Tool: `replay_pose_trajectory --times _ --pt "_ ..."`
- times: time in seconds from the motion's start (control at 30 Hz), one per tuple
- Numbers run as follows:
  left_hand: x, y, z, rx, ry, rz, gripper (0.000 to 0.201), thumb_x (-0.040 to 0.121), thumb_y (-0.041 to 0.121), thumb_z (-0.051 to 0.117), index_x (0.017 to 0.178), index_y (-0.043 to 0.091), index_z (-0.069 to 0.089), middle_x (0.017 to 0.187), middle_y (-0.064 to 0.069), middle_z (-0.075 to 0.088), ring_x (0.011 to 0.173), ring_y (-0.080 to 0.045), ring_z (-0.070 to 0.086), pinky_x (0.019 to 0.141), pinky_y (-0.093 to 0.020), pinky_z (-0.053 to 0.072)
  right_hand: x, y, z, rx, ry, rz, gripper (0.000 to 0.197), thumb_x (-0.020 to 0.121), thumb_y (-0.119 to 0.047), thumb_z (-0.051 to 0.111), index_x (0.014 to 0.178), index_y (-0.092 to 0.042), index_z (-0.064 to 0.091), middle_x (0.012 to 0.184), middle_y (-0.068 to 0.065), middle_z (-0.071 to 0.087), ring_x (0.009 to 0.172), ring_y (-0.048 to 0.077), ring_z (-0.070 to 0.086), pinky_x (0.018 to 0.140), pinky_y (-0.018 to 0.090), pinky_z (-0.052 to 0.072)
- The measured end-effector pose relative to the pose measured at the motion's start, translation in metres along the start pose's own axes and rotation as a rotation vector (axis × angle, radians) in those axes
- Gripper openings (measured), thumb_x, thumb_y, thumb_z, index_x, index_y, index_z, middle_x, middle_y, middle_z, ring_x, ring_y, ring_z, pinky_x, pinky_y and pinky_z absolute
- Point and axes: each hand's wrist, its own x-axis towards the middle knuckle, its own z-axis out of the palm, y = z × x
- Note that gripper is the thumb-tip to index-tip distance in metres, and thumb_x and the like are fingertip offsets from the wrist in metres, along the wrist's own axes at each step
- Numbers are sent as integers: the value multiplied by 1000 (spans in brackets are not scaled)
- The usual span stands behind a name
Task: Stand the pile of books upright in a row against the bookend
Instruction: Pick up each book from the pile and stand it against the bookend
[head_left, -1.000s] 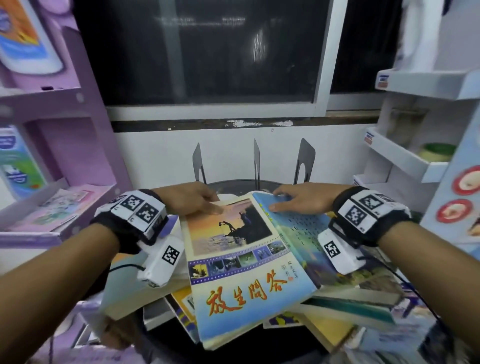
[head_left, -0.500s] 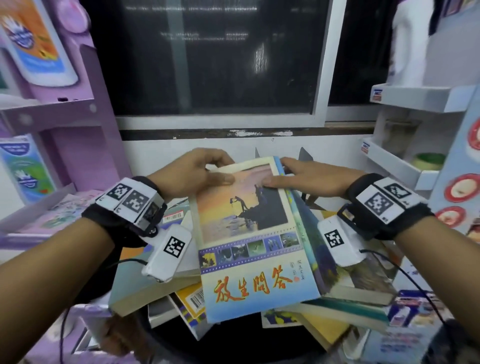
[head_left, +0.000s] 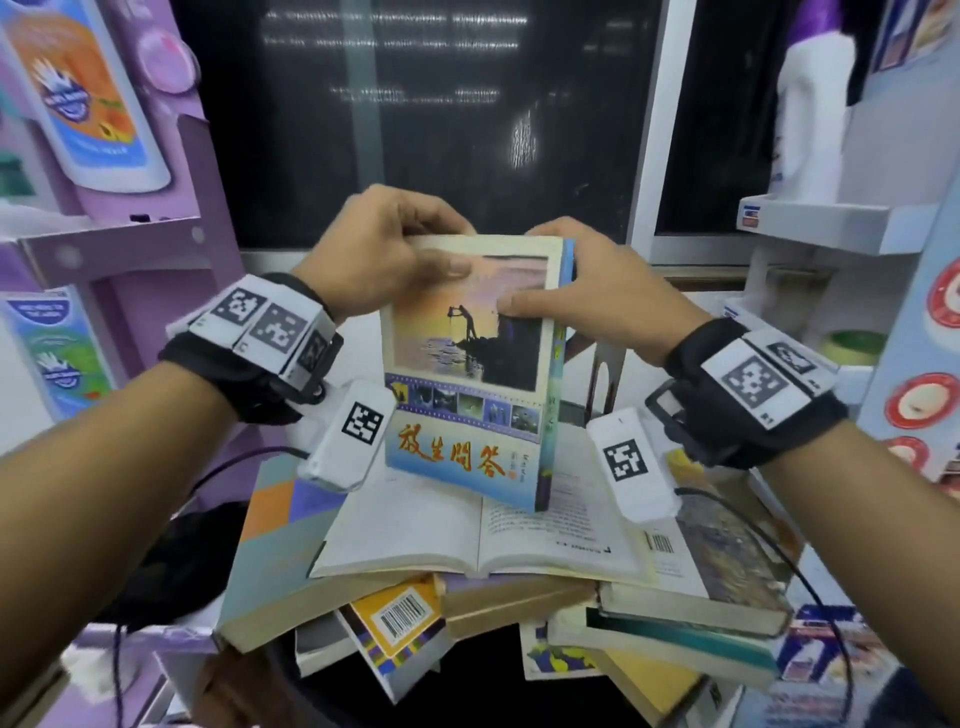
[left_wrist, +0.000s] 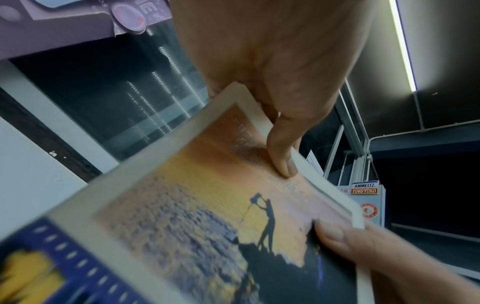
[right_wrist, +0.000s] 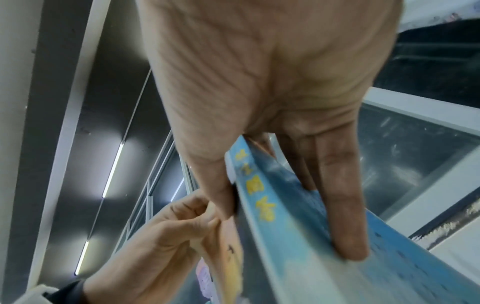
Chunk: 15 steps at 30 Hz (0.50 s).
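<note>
while the left hand (head_left: 384, 254) and right hand (head_left: 592, 291) pinch the top corners of the sunset-cover book (head_left: 472, 374), thumbs on the cover and fingers behind, it hangs nearly upright above the pile of books (head_left: 498, 571), its lower edge over an open book (head_left: 478, 535). behind it the bookend (head_left: 602, 379) is mostly hidden, only a sliver of metal showing. both wrist views are blurred, and the pile's lowest titles are unreadable.
</note>
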Motion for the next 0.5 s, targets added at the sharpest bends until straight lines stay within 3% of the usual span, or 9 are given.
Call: replay_pose_trajectory --times 0.13,0.2,0.3,0.37,0.5 --pt "-6 -18 13 -11 73 3 21 71 21 81 83 35 72 87 10 72 80 -8 67 76 -31 56 1 3 19 -76 71 -125 54 74 -26 78 122 -33 55 105 -9 65 91 10 64 75 33 58" --pt "-11 -28 17 -44 110 12 24 69 24 80 90 33 71 92 8 70 85 -12 66 80 -35 56 -1 5 27 -76 92 -163 50 75 -22 77 120 -34 57 103 -11 64 95 11 62 81 31 56" --pt "-19 -42 20 -93 198 42 53 71 23 83 118 27 60 106 3 59 98 -9 58 85 -23 50 -1 5 30 -50 111 -189 49 75 -17 77 117 -35 60 105 -14 64 98 12 62 81 29 56" --pt "-21 -49 21 -153 198 -48 61 75 25 80 128 31 51 119 2 55 108 -9 56 85 -18 49 0 6 28 -22 111 -185 50 74 -14 78 116 -35 62 108 -13 64 99 11 62 80 29 56" --pt "-27 -62 32 -428 103 -256 61 87 25 67 140 25 37 127 4 60 115 -12 59 91 -26 51 1 3 25 18 93 -160 49 70 -10 80 110 -35 64 110 -11 63 101 14 62 77 37 58"
